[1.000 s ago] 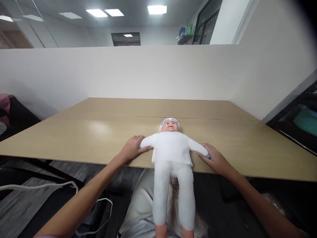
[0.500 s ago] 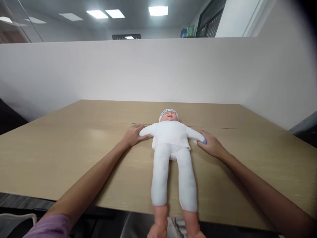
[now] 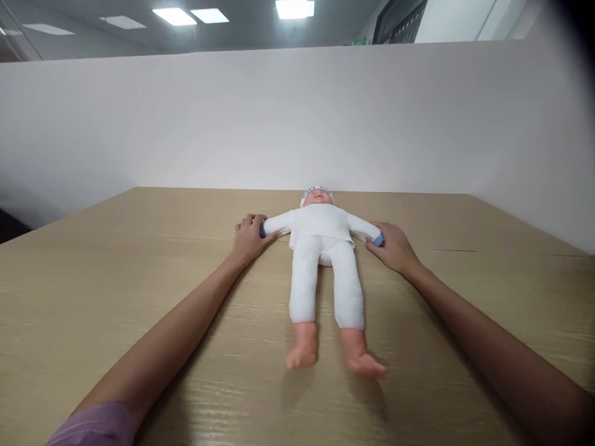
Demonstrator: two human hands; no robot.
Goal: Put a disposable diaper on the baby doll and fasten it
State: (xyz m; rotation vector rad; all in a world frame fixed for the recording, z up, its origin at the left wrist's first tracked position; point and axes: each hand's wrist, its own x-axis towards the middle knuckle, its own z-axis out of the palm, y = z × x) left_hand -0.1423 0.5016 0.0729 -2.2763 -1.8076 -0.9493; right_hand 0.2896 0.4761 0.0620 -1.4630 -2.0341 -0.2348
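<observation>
A baby doll (image 3: 321, 222) in a white top, white trousers and a white cap with blue lettering lies on its back, head away from me and bare feet toward me. Both its arms are spread out sideways, and dark blue shows at the sleeve ends. My left hand (image 3: 250, 236) is closed round the end of the doll's arm on the left. My right hand (image 3: 393, 248) grips the other arm's end, thumb underneath near the blue cuff. The doll's hands are hidden inside my hands or the cuffs.
The doll lies on a wood-grain table (image 3: 116, 297) with a thin seam across it. A white partition wall (image 3: 279, 118) rises behind the table. Above it, ceiling lights (image 3: 295, 8) and a dark-framed window (image 3: 400, 21) show.
The view has shifted closer over the table. The doll sits farther in, its feet now over the tabletop instead of past the front edge. Both hands still hold its arms.
</observation>
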